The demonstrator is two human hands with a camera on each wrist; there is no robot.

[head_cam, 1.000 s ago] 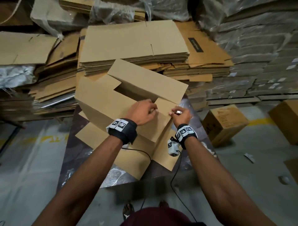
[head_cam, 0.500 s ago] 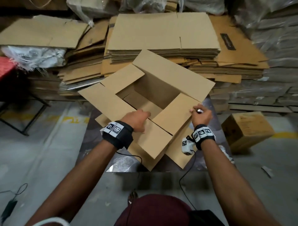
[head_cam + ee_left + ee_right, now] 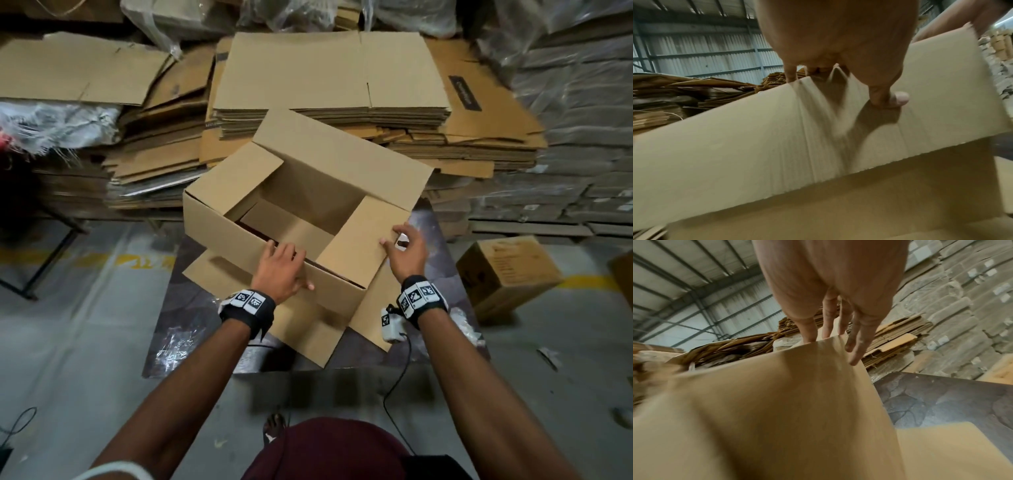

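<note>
On the dark tabletop (image 3: 191, 308), an open cardboard box (image 3: 219, 219) sits turned at an angle, its near corner pointing toward the person. The table's right rim runs just beyond the box's right side, and bare tabletop shows to the left and along the near edge. Behind the box, close to its far flap (image 3: 342, 157), rises a stack of flattened cartons (image 3: 325, 75). Wrapped bundles (image 3: 565, 154) fill the right side behind it. A smaller closed carton (image 3: 507, 274) stands on the floor to the right, well apart from the table.

The left hand (image 3: 279, 270) grasps the top edge of the box's near wall. The fingers hook over the rim into the box and the thumb (image 3: 885, 97) presses on the outer face. The right hand (image 3: 409, 255) is spread, not clenched, its straight fingers (image 3: 857, 345) touching the free corner of the right flap (image 3: 363, 240), which lies tilted inward over the opening.

The box is plain brown corrugated board with no print showing. The left flap (image 3: 236, 178) slants in over the opening, the far flap stands raised and leaning back, and the near flap (image 3: 308, 329) hangs outward, flat on the table below the left wrist. Inside, folded bottom panels are visible.
</note>
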